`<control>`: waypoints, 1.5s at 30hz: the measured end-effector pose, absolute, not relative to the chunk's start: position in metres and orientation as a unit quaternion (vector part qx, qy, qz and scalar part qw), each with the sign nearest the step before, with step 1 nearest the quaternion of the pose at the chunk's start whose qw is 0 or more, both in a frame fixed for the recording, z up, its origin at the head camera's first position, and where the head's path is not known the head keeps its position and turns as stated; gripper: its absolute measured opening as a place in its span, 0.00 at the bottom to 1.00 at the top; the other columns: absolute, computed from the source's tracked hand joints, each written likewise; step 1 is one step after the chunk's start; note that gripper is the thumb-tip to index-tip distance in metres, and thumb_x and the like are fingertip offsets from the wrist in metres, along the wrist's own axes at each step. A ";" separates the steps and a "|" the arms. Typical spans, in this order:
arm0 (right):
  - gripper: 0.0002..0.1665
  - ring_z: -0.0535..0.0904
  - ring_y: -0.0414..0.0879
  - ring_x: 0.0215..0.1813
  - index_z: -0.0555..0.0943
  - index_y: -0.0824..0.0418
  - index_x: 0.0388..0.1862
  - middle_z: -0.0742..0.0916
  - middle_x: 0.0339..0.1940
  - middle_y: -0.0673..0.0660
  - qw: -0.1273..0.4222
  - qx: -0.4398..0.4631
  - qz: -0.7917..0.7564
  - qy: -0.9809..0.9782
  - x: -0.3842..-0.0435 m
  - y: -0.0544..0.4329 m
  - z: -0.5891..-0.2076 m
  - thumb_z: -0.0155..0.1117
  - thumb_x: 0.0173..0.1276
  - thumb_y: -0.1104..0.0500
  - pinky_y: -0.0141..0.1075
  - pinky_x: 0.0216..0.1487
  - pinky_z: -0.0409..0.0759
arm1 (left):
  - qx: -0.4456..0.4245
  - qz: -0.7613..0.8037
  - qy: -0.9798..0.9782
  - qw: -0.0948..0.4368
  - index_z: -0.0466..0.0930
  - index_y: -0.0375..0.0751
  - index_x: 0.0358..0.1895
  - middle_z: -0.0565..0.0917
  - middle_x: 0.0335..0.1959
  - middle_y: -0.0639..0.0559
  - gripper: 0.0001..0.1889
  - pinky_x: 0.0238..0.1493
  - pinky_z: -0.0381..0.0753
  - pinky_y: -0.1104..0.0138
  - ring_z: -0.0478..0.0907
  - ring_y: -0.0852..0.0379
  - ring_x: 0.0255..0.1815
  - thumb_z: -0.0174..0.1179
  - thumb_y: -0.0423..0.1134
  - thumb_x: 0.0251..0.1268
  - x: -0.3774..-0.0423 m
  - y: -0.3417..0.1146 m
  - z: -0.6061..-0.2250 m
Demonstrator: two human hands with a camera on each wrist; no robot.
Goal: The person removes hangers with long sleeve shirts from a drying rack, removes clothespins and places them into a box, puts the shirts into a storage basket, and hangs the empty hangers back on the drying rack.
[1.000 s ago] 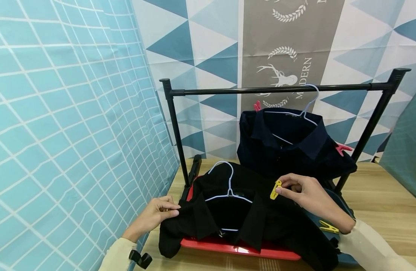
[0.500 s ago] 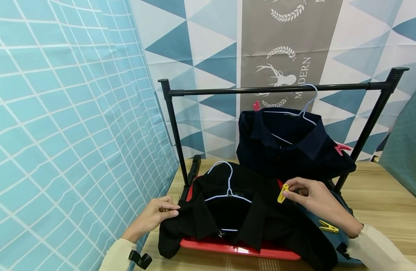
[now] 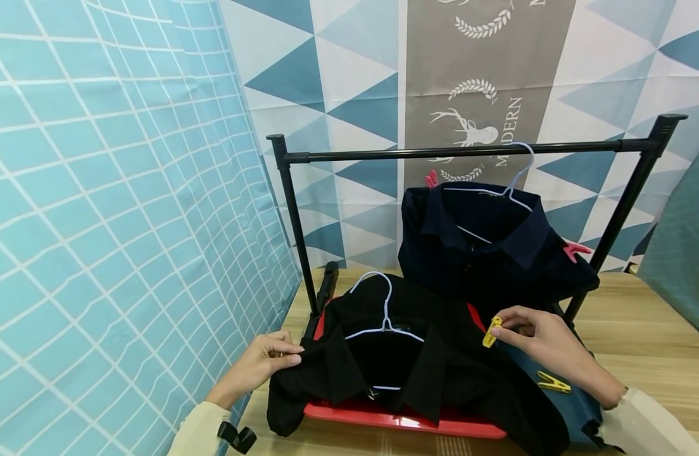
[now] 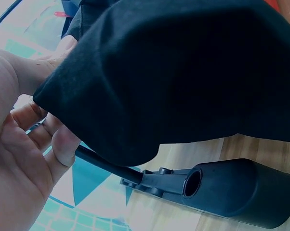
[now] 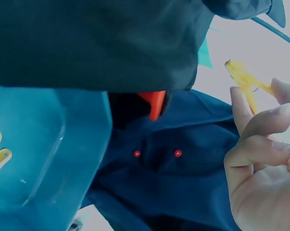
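Head view: Between a person's two hands, a black shirt (image 3: 480, 386) lay over a red tray (image 3: 378, 418) on a wooden tabletop (image 3: 646, 329), a pale hanger (image 3: 386, 323) set in its collar. At one side, the left hand (image 3: 264, 361) pinched the shirt's shoulder edge between thumb and fingers. At the other, the right hand (image 3: 546, 335) pinched a yellow clip (image 3: 492, 332) between thumb and forefinger, the remaining fingers loosely bent; the right wrist view showed the clip apart from the black cloth. Just nearer the body than the right fingers, a second yellow clip (image 3: 553, 382) sat in a blue bin (image 3: 572, 415). Beyond those fingers, a navy shirt (image 3: 492, 269) hung from a black rack (image 3: 406, 152), pink clips (image 3: 577, 250) at its shoulders.

To those of us watching, the step in hand looked like clipping the black shirt to its hanger; no clip showed on it. By that reading, the next move called for the right fingers to bring the clip to a shoulder, perhaps the one in the left pinch, squeeze its ends and release it over the cloth. A firm left pinch seemed wise, since loose fabric could slip.
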State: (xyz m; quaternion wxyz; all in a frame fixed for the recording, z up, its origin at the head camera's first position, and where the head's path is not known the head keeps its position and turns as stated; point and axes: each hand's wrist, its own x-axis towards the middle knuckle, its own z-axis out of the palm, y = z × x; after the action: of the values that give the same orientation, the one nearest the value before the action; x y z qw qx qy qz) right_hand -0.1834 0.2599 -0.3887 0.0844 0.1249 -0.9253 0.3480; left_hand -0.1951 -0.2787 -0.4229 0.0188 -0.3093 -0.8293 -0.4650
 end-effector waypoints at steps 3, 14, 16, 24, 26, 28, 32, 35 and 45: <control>0.19 0.84 0.41 0.39 0.85 0.57 0.50 0.88 0.40 0.49 0.085 0.118 0.346 -0.927 -0.184 0.265 -0.393 0.70 0.72 0.45 0.33 0.39 0.81 | -0.310 -0.465 -0.829 0.021 0.91 0.37 0.50 0.78 0.29 0.52 0.10 0.32 0.69 0.68 0.68 0.58 0.26 0.65 0.33 0.70 -0.195 -0.279 -0.423; 0.20 0.84 0.44 0.40 0.85 0.60 0.49 0.87 0.40 0.52 0.060 0.089 0.358 -0.927 -0.182 0.282 -0.416 0.70 0.72 0.45 0.33 0.39 0.82 | -0.321 -0.472 -0.821 0.021 0.91 0.35 0.50 0.78 0.28 0.51 0.10 0.32 0.70 0.68 0.68 0.57 0.26 0.65 0.32 0.70 -0.193 -0.280 -0.428; 0.22 0.84 0.45 0.41 0.85 0.62 0.50 0.87 0.41 0.53 0.053 0.085 0.359 -0.928 -0.184 0.286 -0.418 0.69 0.73 0.44 0.33 0.39 0.82 | -0.319 -0.473 -0.821 0.023 0.91 0.35 0.50 0.78 0.28 0.52 0.10 0.32 0.71 0.68 0.68 0.58 0.26 0.65 0.32 0.70 -0.193 -0.279 -0.427; 0.28 0.84 0.47 0.43 0.82 0.67 0.55 0.87 0.44 0.56 0.029 0.061 0.361 -0.930 -0.184 0.299 -0.420 0.66 0.75 0.43 0.36 0.40 0.82 | -0.319 -0.474 -0.820 0.029 0.91 0.36 0.49 0.78 0.29 0.52 0.10 0.33 0.70 0.68 0.68 0.57 0.26 0.65 0.31 0.70 -0.194 -0.279 -0.425; 0.29 0.84 0.48 0.43 0.82 0.68 0.55 0.87 0.44 0.56 0.024 0.057 0.357 -0.932 -0.184 0.302 -0.421 0.66 0.75 0.42 0.38 0.41 0.82 | -0.319 -0.474 -0.820 0.029 0.91 0.37 0.49 0.78 0.28 0.51 0.10 0.32 0.70 0.68 0.68 0.56 0.26 0.65 0.31 0.70 -0.194 -0.280 -0.425; 0.30 0.84 0.49 0.43 0.82 0.68 0.55 0.87 0.44 0.56 0.014 0.050 0.355 -0.933 -0.185 0.305 -0.423 0.65 0.75 0.41 0.40 0.42 0.82 | -0.319 -0.474 -0.820 0.029 0.91 0.36 0.49 0.78 0.28 0.51 0.10 0.32 0.70 0.68 0.68 0.56 0.26 0.65 0.31 0.70 -0.194 -0.280 -0.425; 0.33 0.84 0.50 0.44 0.82 0.69 0.56 0.87 0.44 0.55 -0.006 0.037 0.353 -0.935 -0.185 0.312 -0.428 0.65 0.75 0.39 0.43 0.43 0.82 | -0.321 -0.476 -0.818 0.026 0.91 0.36 0.49 0.78 0.28 0.51 0.10 0.32 0.69 0.68 0.68 0.56 0.26 0.65 0.31 0.70 -0.194 -0.280 -0.425; 0.33 0.83 0.50 0.45 0.81 0.69 0.56 0.86 0.43 0.55 -0.017 0.029 0.356 -0.934 -0.185 0.316 -0.432 0.64 0.75 0.39 0.45 0.45 0.82 | -0.321 -0.476 -0.818 0.024 0.91 0.35 0.49 0.78 0.28 0.51 0.10 0.32 0.69 0.68 0.68 0.56 0.26 0.65 0.31 0.70 -0.193 -0.280 -0.425; 0.26 0.83 0.49 0.42 0.83 0.68 0.51 0.87 0.40 0.54 -0.027 0.026 0.338 -0.940 -0.185 0.327 -0.446 0.67 0.74 0.45 0.45 0.43 0.82 | -0.310 -0.471 -0.825 0.020 0.91 0.37 0.49 0.78 0.29 0.52 0.10 0.33 0.69 0.68 0.68 0.57 0.27 0.65 0.33 0.70 -0.193 -0.279 -0.424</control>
State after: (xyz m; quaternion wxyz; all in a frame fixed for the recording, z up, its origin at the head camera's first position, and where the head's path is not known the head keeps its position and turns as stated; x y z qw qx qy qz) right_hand -0.1850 0.3269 -0.4455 -0.0265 0.0264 -0.9403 0.3383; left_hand -0.1926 -0.2793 -0.4242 0.0204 -0.3098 -0.8255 -0.4714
